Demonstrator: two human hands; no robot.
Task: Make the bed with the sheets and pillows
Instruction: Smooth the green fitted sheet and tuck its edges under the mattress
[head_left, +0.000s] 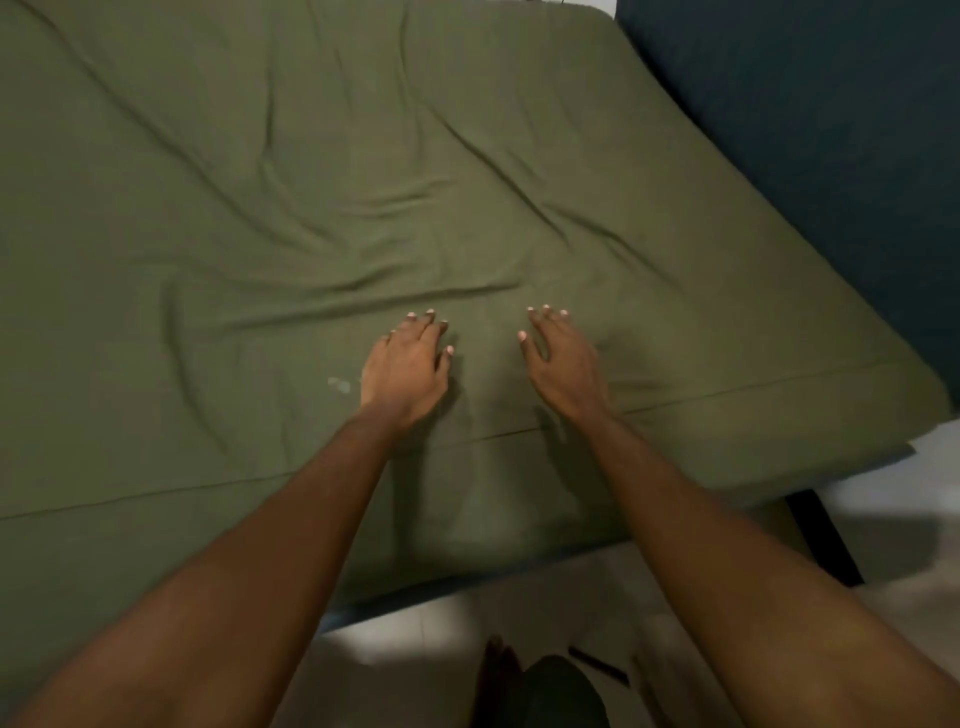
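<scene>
Left hand: released, fingers straight and slightly spread, palm down on the sheet. Right hand: likewise released, fingers fanned, thumb turned inward toward the left hand, palm down on the same sheet. The two hands lie side by side, apart, with a strip of bare cloth between them. Neither grasps anything. Nothing lies over or between them.

Just to the outer side of the left hand there is a small pale mark on the cloth. Just behind both wrists, a seam follows the near edge of the mattress.

Both forearms are bare and extended nearly straight, converging from the lower corners toward the near edge of the bed.

The sheet is olive green, matte, soft woven cloth, covering the whole mattress. Beyond the fingertips it bears long shallow creases fanning away from the hands; near the hands it lies smoother.

Further to the right of the right hand, a dark bed frame shows under the mattress corner, standing on a pale floor. Beyond that corner is a dark blue surface. Behind the wrists, a thin dark object lies on the floor, too blurred to identify.
</scene>
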